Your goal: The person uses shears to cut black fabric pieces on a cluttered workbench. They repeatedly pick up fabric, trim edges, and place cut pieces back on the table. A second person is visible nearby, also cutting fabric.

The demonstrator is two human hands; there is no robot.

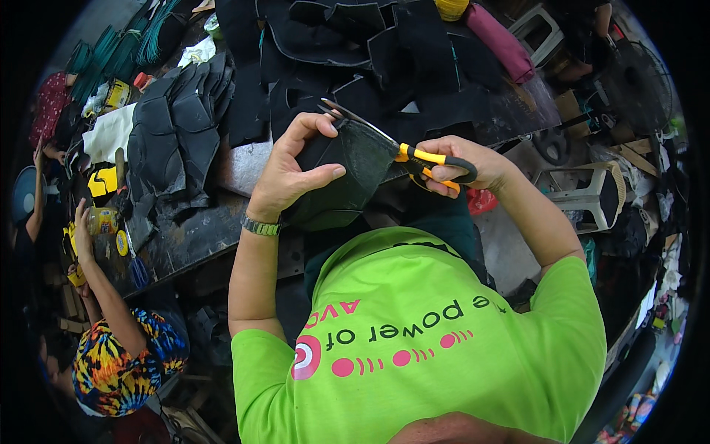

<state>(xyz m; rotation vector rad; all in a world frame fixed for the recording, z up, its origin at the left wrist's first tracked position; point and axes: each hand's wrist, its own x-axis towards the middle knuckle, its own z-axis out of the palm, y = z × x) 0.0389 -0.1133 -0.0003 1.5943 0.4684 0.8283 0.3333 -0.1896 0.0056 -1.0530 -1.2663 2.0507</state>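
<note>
In my right hand (479, 164) is a pair of scissors (423, 156) with yellow and black handles; the fingers are closed round the loops. Its blades point up and left along the upper edge of a dark, stiff sheet piece (353, 177), and look slightly parted at the tips. My left hand (294, 157) supports that piece at its left side, index finger near the blade tips and thumb over its face. The other left fingers are hidden behind it. Piece and hands are above my lap, at the near edge of the worktable (196, 235).
Stacked black shaped pieces (174, 129) lie left on the table, and black sheets (425, 66) cover its far side. A maroon roll (501, 44) rests far right. A white plastic stool (584, 194) stands right. At left, a co-worker's arm (111, 285) reaches beside a yellow-labelled jar (103, 220).
</note>
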